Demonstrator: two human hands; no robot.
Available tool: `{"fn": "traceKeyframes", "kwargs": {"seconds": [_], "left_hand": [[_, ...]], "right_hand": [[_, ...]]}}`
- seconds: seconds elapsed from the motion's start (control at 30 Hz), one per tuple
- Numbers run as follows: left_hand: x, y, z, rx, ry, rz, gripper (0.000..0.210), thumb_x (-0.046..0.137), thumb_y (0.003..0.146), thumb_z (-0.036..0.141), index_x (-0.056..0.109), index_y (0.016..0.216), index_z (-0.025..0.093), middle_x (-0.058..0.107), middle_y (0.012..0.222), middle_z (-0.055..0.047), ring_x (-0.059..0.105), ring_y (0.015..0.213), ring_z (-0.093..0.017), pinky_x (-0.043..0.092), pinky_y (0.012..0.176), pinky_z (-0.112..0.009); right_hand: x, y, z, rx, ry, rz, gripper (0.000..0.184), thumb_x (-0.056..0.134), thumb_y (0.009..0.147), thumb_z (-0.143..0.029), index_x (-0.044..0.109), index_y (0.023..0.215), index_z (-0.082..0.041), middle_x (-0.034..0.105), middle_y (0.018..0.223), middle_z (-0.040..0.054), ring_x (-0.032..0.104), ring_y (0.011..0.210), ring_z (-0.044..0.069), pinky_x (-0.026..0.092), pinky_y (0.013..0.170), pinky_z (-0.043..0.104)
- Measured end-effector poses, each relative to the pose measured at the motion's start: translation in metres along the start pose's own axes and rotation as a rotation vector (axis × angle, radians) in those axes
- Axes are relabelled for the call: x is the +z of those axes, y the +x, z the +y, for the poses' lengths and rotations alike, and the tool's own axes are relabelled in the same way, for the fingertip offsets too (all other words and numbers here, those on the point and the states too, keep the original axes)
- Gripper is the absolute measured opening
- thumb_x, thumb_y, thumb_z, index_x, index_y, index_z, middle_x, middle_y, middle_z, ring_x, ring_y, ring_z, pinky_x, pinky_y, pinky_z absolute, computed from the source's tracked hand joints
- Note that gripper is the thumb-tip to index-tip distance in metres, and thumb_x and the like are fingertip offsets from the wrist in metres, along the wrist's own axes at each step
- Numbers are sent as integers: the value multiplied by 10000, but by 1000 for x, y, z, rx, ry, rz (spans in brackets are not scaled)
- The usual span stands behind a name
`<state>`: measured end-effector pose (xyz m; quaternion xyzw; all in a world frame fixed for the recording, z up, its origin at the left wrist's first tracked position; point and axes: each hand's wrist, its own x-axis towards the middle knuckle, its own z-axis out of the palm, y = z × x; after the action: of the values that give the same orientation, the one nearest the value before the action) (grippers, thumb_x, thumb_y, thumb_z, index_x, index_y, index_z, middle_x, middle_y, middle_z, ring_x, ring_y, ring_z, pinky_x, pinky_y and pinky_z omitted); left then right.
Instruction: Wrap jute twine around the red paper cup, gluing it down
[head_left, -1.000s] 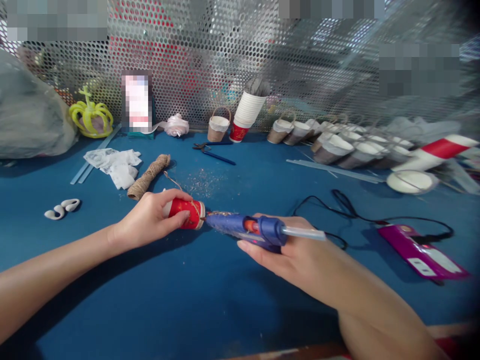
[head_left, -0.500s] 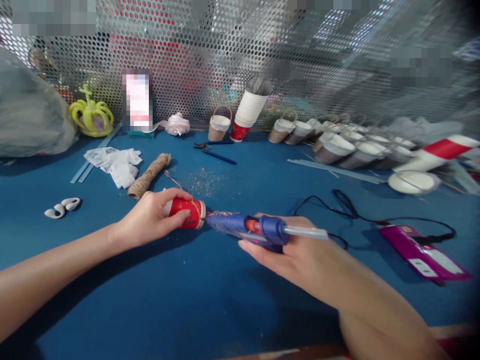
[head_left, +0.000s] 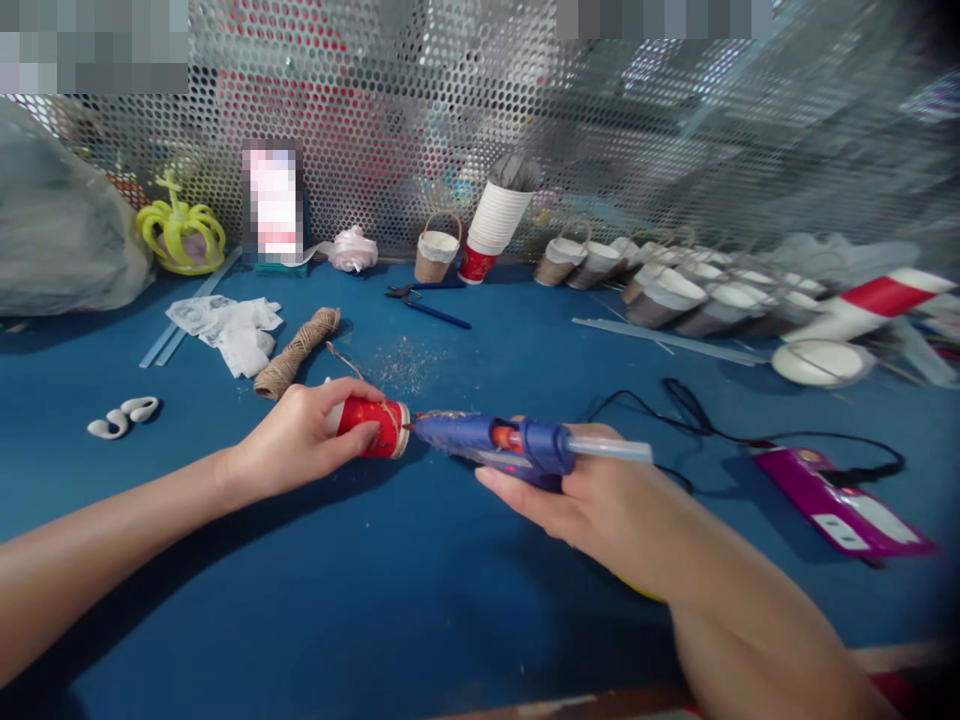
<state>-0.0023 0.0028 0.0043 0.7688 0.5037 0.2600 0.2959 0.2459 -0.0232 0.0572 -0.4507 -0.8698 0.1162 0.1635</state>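
My left hand [head_left: 304, 435] is closed round a red paper cup [head_left: 384, 436] lying on its side, its white rim turned to the right. A strand of twine runs from the twine roll [head_left: 296, 352] to the cup and lies over its side near the rim. In my right hand [head_left: 600, 505] is a blue hot glue gun [head_left: 480, 440], a clear glue stick [head_left: 611, 448] jutting from its back and a small red light glowing on its body. The gun's nozzle points left, right at the cup's rim; whether it touches cannot be made out.
Blue-handled pliers [head_left: 431, 303] lie behind the cup. Along the mesh wall stand a stack of paper cups [head_left: 495, 230] and several small handled buckets [head_left: 664, 295]. A purple power strip [head_left: 844, 500] with a black cord sits at right. White cloth [head_left: 232, 330] lies left.
The glue gun has tilted slightly, with its rear end a little higher. My left hand and the cup stay nearly in place.
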Motion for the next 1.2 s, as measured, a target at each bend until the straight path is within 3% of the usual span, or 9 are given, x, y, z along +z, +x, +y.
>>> {"fn": "traceKeyframes", "kwargs": {"seconds": [0.13, 0.27, 0.37, 0.53, 0.73, 0.9, 0.97, 1.1, 1.2], "left_hand": [[0, -2, -1, 17, 9, 14, 323, 527, 785, 310, 595, 1061, 155, 700, 874, -51, 648, 750, -187, 501, 687, -275], [1, -3, -1, 36, 1, 8, 338, 514, 808, 335, 588, 1082, 151, 694, 823, -50, 648, 743, -180, 501, 678, -261], [2, -4, -1, 46, 2, 3, 348, 508, 812, 335, 584, 1094, 146, 688, 797, -50, 645, 766, -187, 501, 688, -264], [1, -4, -1, 66, 16, -1, 345, 501, 815, 326, 581, 1098, 147, 685, 773, -40, 632, 683, -161, 487, 624, -240], [2, -4, 0, 32, 29, -3, 358, 495, 807, 333, 582, 1091, 134, 692, 791, -48, 597, 568, -131, 458, 531, -221], [2, -5, 1, 135, 51, 48, 308, 504, 800, 286, 602, 1061, 156, 700, 845, -37, 630, 658, -139, 481, 632, -228], [2, -6, 2, 165, 60, 46, 297, 511, 799, 273, 603, 1055, 154, 699, 813, -30, 622, 617, -128, 477, 594, -212], [4, -8, 0, 262, 64, 52, 273, 504, 808, 240, 598, 1050, 156, 699, 791, -21, 612, 577, -111, 469, 548, -191], [6, -9, -2, 374, 107, 76, 253, 500, 811, 199, 592, 1044, 168, 704, 804, -19, 612, 565, -109, 466, 547, -192]], "right_hand": [[-3, 5, 0, -60, -45, 0, 283, 458, 839, -281, 547, 584, -201, 453, 450, -29, 432, 421, 106, 346, 445, 243], [-3, 8, 6, -137, -100, -74, 320, 402, 872, -288, 663, 709, -201, 431, 395, -31, 383, 371, 103, 270, 396, 255], [0, 9, 11, -120, -60, -72, 302, 428, 871, -324, 668, 718, -224, 401, 352, -43, 382, 346, 108, 269, 390, 261], [2, 12, 5, 153, 86, -122, 406, 510, 835, -350, 477, 451, -221, 402, 299, -49, 397, 286, 91, 312, 346, 245], [-5, 30, -1, 464, 335, -127, 232, 579, 772, -319, 517, 586, -195, 485, 371, -56, 467, 327, 97, 400, 375, 222], [4, 63, 30, 523, 534, 130, 107, 635, 739, -240, 573, 739, -154, 645, 661, 16, 583, 560, 103, 463, 542, 214], [14, 78, 44, 572, 551, 105, 84, 596, 785, -219, 572, 748, -148, 663, 733, 41, 587, 598, 91, 466, 578, 204], [38, 104, 60, 622, 481, 20, 273, 499, 867, -247, 558, 623, -140, 642, 630, 56, 532, 470, 82, 435, 497, 209], [48, 115, 64, 655, 380, -4, 290, 494, 873, -291, 576, 643, -134, 620, 583, 73, 535, 455, 118, 428, 492, 251]]}}
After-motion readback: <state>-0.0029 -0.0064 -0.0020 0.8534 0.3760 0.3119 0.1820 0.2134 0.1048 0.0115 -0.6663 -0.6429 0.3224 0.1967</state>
